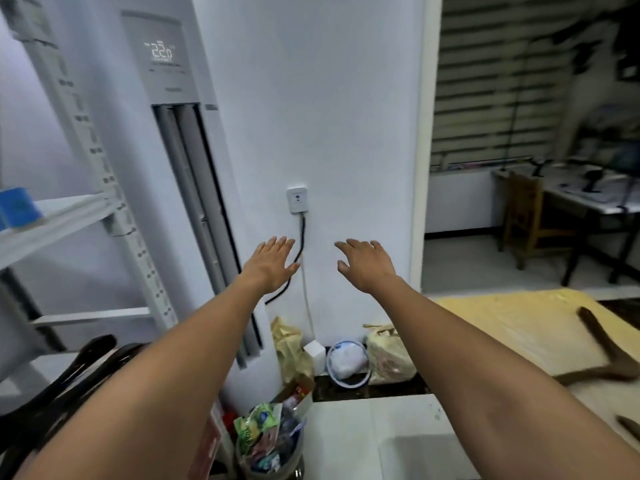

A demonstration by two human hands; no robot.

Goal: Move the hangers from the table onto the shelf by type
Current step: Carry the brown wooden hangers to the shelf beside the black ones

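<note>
Both the left hand [272, 259] and the right hand [365, 265] are spread wide holding nothing, with dark hangers [69, 372] maybe already on the shelf [55, 216] lower-left, and a brown wooden hanger [604, 355] waiting on the bench [502, 323] lower-right.

Both forearms are bare, with no sleeve in view. The left hand [270, 259] and right hand [366, 265] wear no glove, ring or watch.

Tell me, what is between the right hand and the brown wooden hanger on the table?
Nothing. In the head view, only bare yellow table lies between the right hand and the brown hanger.
</note>
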